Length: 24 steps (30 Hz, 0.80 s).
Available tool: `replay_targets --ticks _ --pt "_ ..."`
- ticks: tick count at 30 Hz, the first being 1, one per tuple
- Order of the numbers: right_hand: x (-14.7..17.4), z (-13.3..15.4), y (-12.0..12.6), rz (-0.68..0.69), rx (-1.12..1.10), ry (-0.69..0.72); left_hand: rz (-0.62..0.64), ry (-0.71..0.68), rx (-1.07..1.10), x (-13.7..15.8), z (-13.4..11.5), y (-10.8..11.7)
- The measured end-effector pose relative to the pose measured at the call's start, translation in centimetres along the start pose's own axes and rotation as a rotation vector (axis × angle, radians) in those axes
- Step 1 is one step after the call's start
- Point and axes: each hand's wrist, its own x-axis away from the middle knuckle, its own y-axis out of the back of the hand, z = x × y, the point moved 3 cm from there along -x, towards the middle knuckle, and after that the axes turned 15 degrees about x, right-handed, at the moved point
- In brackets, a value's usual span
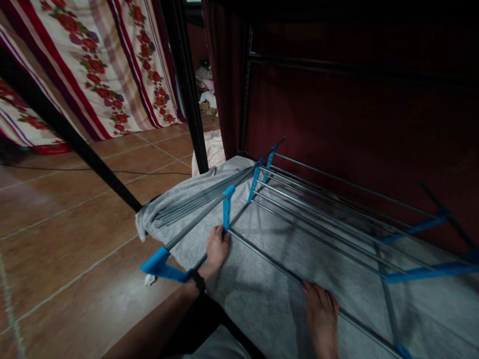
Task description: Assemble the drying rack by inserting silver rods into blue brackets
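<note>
A rack of grey metal tubes (275, 259) with blue plastic brackets lies partly assembled before me. My left hand (218, 245) is closed at its near left corner, just below an upright blue bracket (226, 209). The fingers of my right hand (322, 311) curl over the long near tube, their tips hidden beneath it. To the left, a blue end bracket (164, 268) joins a slanting tube near my wrist. A bundle of loose thin tubes (202, 199) rests beyond my left hand. Farther right, several parallel tubes (329, 214) run between blue brackets.
Under the rack spreads a grey blanket (262, 299). Black metal posts (190, 99) of a frame stand at the left and back. Brown floor tiles (75, 214) with a thin cable lie left. A floral curtain (97, 65) hangs behind, and a dark red cloth (355, 129) backs the frame.
</note>
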Motion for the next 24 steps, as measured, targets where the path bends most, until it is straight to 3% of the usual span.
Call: replay_targets --ticks 24 --pt "0.69 -0.32 -0.61 0.010 -0.060 0.037 -0.004 0.027 0.014 -0.02 0.17 -0.02"
